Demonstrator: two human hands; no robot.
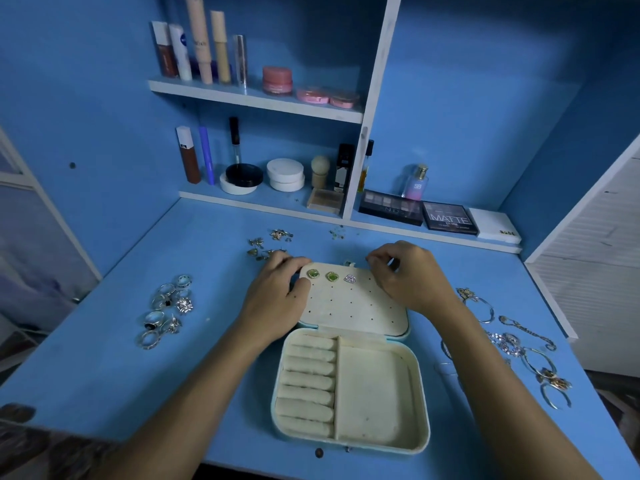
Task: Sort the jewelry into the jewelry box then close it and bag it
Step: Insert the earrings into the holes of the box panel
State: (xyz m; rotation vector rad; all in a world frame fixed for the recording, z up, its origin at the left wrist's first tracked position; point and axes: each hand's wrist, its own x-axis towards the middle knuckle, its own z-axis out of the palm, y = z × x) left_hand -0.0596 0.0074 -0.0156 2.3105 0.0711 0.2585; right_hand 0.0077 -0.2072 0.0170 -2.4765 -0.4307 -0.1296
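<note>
While the box [349,386] lay open on the bench [104,358], our left hand [282,289] curled on the lid [353,306] corner, likely steadying it; right hand [403,273] fingers seemed to pinch something too small to identify. Three studs [331,276] sat pinned; rings [166,308] waited leftward.

Both hands [282,289] [403,275] rest at the open jewelry box [349,441] lid's [353,313] far corners.

A single wide-angle head camera looks forward and steeply down from close above the blue desk [104,358], taking in both forearms, the whole desktop and the shelves [256,98] behind.
</note>
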